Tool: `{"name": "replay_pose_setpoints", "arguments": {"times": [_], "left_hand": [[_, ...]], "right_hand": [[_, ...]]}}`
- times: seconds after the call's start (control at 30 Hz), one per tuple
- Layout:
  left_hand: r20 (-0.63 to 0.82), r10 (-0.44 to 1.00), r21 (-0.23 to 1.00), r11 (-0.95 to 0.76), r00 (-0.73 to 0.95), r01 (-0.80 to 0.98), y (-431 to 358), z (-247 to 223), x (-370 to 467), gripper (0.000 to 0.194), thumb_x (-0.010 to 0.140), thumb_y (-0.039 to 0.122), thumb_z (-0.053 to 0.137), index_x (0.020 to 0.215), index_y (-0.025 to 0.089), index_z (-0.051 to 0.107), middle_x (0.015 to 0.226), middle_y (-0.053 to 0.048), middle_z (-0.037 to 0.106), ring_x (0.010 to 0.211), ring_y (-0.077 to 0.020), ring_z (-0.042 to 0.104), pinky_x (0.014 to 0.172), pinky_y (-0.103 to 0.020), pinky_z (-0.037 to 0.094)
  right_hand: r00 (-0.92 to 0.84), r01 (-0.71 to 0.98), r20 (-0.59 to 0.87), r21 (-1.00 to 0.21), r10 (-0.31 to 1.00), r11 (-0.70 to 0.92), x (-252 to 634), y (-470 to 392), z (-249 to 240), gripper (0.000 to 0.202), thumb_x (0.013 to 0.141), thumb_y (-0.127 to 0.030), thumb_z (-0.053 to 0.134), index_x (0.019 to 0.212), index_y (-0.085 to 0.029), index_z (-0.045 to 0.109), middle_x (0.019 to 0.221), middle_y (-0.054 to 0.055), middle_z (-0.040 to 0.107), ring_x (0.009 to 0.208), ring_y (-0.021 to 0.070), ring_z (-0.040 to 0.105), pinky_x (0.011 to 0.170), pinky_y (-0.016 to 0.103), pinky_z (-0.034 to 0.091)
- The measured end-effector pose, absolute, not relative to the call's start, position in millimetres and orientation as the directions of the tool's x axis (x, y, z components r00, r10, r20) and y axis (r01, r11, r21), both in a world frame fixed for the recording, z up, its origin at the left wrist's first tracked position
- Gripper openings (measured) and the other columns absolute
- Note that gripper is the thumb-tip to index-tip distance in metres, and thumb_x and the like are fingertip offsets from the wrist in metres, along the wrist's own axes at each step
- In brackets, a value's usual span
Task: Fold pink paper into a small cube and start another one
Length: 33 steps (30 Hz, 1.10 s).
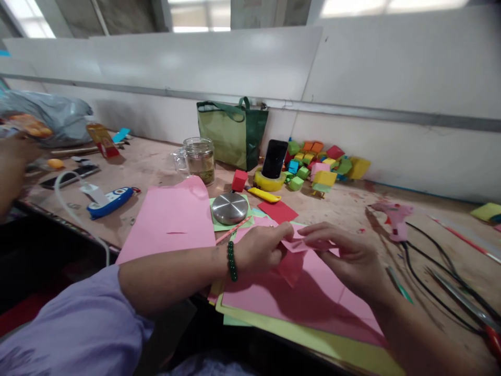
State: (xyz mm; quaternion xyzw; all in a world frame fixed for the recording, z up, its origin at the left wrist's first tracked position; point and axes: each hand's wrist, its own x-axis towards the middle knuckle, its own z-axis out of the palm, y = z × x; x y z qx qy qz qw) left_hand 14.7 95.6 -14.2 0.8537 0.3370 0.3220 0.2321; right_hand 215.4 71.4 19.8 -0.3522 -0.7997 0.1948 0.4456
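Observation:
A small folded piece of pink paper [293, 265] is held up between my two hands, over a stack of coloured sheets. My left hand [266, 246], with a green bead bracelet at the wrist, pinches its left side. On the other side my right hand [346, 253] grips the paper between thumb and fingers. Beneath both hands lies a large pink sheet [270, 300], with yellow and green sheets [313, 342] showing under its edge. A patterned pencil [234, 230] and a round metal tin [229, 208] lie just beyond my left hand.
Small coloured paper boxes [313, 164] are heaped at the back, near a phone [275, 158] on a yellow tape roll. A glass mug [199, 159] and green bag [235, 133] stand behind. At right lie a pink glue gun [396, 216] and scissors [462, 297]. Another person's hand [18, 156] is far left.

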Motion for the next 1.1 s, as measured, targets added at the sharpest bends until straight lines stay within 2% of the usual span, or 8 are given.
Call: {"name": "replay_pose_setpoints", "arguments": {"times": [0.13, 0.3, 0.47, 0.63, 0.8, 0.9, 1.03, 1.1], "left_hand": [[0.381, 0.769, 0.682, -0.609, 0.514, 0.406, 98, -12, 15, 0.018, 0.074, 0.012, 0.05, 0.09, 0.019, 0.05, 0.075, 0.002, 0.057, 0.065, -0.0119, 0.05, 0.06, -0.022, 0.038], [0.341, 0.777, 0.832, -0.512, 0.529, 0.215, 97, -9, 18, 0.013, 0.073, 0.011, 0.052, 0.084, 0.018, 0.048, 0.073, 0.004, 0.051, 0.059, -0.0079, 0.043, 0.056, -0.02, 0.036], [0.15, 0.812, 0.982, -0.187, 0.564, 0.009, 100, -7, 21, 0.014, 0.07, 0.012, 0.055, 0.08, 0.017, 0.047, 0.074, 0.003, 0.052, 0.063, -0.0089, 0.049, 0.057, -0.019, 0.039], [-0.149, 0.827, 0.989, 0.127, 0.542, 0.079, 105, -9, 23, 0.016, 0.074, 0.013, 0.047, 0.09, 0.017, 0.048, 0.066, 0.005, 0.052, 0.055, -0.0075, 0.046, 0.051, -0.017, 0.034], [-0.155, 0.841, 0.986, 0.098, 0.518, 0.136, 107, -12, 23, 0.031, 0.074, 0.004, 0.039, 0.099, 0.016, 0.054, 0.063, 0.006, 0.048, 0.052, -0.0064, 0.043, 0.049, -0.016, 0.031], [-0.13, 0.839, 0.986, 0.056, 0.528, 0.155, 105, -9, 22, 0.036, 0.074, 0.005, 0.043, 0.106, 0.017, 0.055, 0.062, 0.007, 0.046, 0.054, -0.0072, 0.042, 0.052, -0.017, 0.033], [-0.185, 0.799, 0.972, 0.235, 0.573, -0.014, 102, -7, 23, 0.042, 0.078, 0.017, 0.053, 0.119, 0.019, 0.051, 0.079, 0.001, 0.059, 0.065, -0.009, 0.053, 0.057, -0.018, 0.039], [-0.158, 0.775, 0.962, 0.26, 0.612, -0.08, 103, -9, 23, 0.045, 0.074, 0.019, 0.06, 0.118, 0.018, 0.052, 0.085, -0.001, 0.061, 0.066, -0.0089, 0.055, 0.058, -0.018, 0.041]], "right_hand": [[-0.245, 0.41, 0.487, -0.731, 0.838, 0.545, 222, 80, 17, 0.006, 0.072, -0.015, 0.064, 0.071, -0.02, 0.067, 0.083, 0.005, 0.074, 0.082, 0.0204, 0.07, 0.072, 0.031, 0.057], [-0.232, 0.374, 0.445, -0.78, 0.865, 0.501, 225, 85, 14, 0.007, 0.071, -0.016, 0.065, 0.065, -0.02, 0.065, 0.08, 0.005, 0.074, 0.079, 0.0199, 0.07, 0.07, 0.031, 0.056], [-0.208, 0.413, 0.417, -0.783, 0.885, 0.465, 225, 86, 13, 0.006, 0.07, -0.018, 0.064, 0.064, -0.019, 0.063, 0.081, 0.007, 0.074, 0.079, 0.0211, 0.07, 0.07, 0.033, 0.055], [-0.226, 0.432, 0.44, -0.754, 0.869, 0.494, 225, 84, 13, 0.007, 0.072, -0.015, 0.061, 0.067, -0.019, 0.062, 0.085, 0.007, 0.074, 0.083, 0.0213, 0.069, 0.072, 0.033, 0.055], [-0.433, 0.466, 0.464, -0.618, 0.772, 0.633, 220, 78, 18, 0.025, 0.075, -0.01, 0.059, 0.092, -0.023, 0.072, 0.09, 0.006, 0.073, 0.086, 0.0194, 0.068, 0.074, 0.032, 0.056], [-0.475, 0.475, 0.457, -0.586, 0.752, 0.657, 218, 78, 18, 0.023, 0.078, -0.011, 0.057, 0.09, -0.023, 0.073, 0.092, 0.006, 0.072, 0.086, 0.0187, 0.068, 0.074, 0.031, 0.056], [-0.243, 0.566, 0.482, -0.635, 0.842, 0.527, 221, 82, 12, 0.012, 0.077, -0.019, 0.061, 0.083, -0.021, 0.071, 0.082, 0.005, 0.073, 0.073, 0.018, 0.068, 0.064, 0.029, 0.054], [-0.082, 0.6, 0.467, -0.683, 0.88, 0.418, 225, 86, 10, 0.006, 0.074, -0.024, 0.065, 0.077, -0.02, 0.069, 0.073, 0.003, 0.071, 0.063, 0.0165, 0.064, 0.056, 0.027, 0.051]]}}
